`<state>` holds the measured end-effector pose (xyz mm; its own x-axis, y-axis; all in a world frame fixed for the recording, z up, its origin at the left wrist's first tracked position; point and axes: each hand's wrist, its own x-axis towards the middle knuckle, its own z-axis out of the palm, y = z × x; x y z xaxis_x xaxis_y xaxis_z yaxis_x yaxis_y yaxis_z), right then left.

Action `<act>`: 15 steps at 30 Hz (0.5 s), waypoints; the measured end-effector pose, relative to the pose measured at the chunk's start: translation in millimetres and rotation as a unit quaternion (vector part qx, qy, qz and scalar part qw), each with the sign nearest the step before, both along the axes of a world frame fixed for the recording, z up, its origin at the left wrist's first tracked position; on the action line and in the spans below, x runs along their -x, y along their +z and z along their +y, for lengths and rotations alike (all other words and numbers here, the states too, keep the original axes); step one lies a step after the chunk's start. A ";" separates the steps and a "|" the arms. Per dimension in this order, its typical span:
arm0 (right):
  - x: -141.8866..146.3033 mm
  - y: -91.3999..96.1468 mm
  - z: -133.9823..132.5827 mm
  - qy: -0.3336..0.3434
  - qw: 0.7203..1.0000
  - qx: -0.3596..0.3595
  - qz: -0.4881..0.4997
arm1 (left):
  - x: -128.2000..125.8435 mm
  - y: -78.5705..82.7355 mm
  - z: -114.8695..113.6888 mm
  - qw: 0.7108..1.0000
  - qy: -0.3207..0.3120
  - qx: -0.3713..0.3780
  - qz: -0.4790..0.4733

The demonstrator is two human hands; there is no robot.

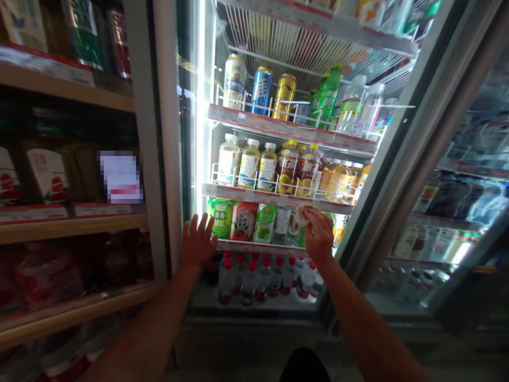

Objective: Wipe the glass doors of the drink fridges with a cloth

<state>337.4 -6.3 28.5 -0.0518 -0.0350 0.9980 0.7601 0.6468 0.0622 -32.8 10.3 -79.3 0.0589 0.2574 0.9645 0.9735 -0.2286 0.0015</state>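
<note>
My left hand point(199, 241) is open, its fingers spread, at the left edge of the lit drinks fridge beside a green juice bottle point(221, 215). My right hand point(318, 233) closes on a crumpled pale cloth point(304, 213), just below the front strip of a fridge shelf point(270, 195). Whether the cloth touches glass or the shelf strip I cannot tell. Between my hands stand a red-labelled bottle point(243, 220) and another green-labelled bottle point(265, 222). Part of the row behind my right hand is hidden.
Tea bottles point(249, 162) and tall cans point(261, 89) fill the upper shelves. Red-capped bottles point(251, 281) stand at the bottom. A wooden shelf unit point(71, 225) is on the left. A metal door frame point(401, 159) slants along the right, with another fridge beyond.
</note>
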 end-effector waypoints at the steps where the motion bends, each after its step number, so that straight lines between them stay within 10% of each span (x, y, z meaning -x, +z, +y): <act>1: -4.9 6.7 1.1 0.000 1.000 0.001 0.016 | -0.1 -0.1 0.2 1.000 -0.005 0.001 -0.003; 5: -18.7 28.6 7.5 -0.009 0.989 0.001 0.149 | -0.7 -0.3 0.6 1.000 -0.006 -0.006 -0.001; 11: -11.1 -15.0 3.9 -0.044 0.995 0.012 0.087 | -1.0 0.6 0.0 1.000 0.005 -0.012 0.011; 15: -26.3 0.5 9.1 -0.029 0.992 0.022 0.117 | -0.6 0.5 0.2 1.000 0.006 0.006 0.000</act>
